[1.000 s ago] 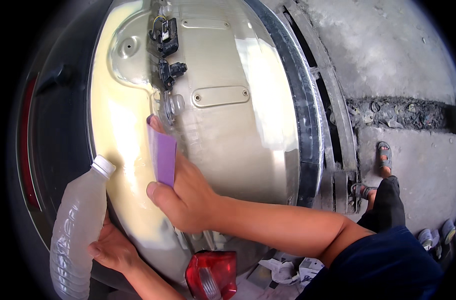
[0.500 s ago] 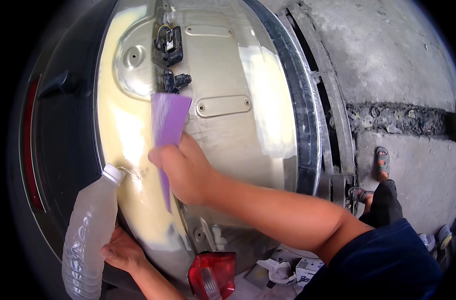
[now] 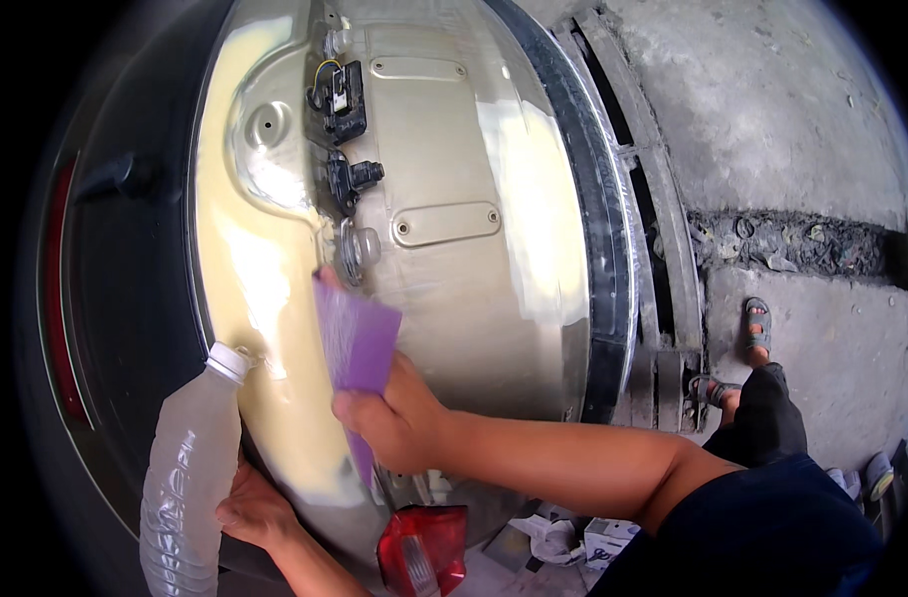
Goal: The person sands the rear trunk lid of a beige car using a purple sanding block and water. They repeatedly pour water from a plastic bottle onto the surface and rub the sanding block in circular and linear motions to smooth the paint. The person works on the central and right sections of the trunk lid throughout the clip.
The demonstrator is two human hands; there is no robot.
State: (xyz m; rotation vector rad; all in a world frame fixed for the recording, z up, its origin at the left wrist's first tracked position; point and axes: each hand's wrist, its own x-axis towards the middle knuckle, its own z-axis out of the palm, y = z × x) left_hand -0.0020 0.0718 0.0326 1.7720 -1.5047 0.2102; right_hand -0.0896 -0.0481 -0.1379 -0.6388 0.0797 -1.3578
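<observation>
My right hand [image 3: 399, 418] is closed round a purple sheet of sandpaper [image 3: 366, 343], which stands up from the fist along the ridge of the car's rear panel [image 3: 434, 328]. Whitish streaks mark its left part. Just left of it runs a glossy, wet-looking band of cream filler [image 3: 275, 393]. In my left hand [image 3: 257, 505] is a clear ribbed plastic bottle [image 3: 187, 478] of cloudy liquid. The bottle tilts toward the filler, with a thin spurt of liquid at its white cap [image 3: 228, 362]. My left fingers are partly hidden behind it.
Black fittings with a wire [image 3: 345, 99] stick out of the panel, and a clear bulb [image 3: 366, 246] sits below them. A red tail light [image 3: 424, 547] is at the lower middle. Right of the dark bumper [image 3: 613, 328], a metal-framed gap [image 3: 645, 194] runs along the concrete floor [image 3: 772, 109].
My right hand has moved down and slightly right with the sandpaper, uncovering the bulb on the panel. The bottle in my left hand has shifted slightly down and right.
</observation>
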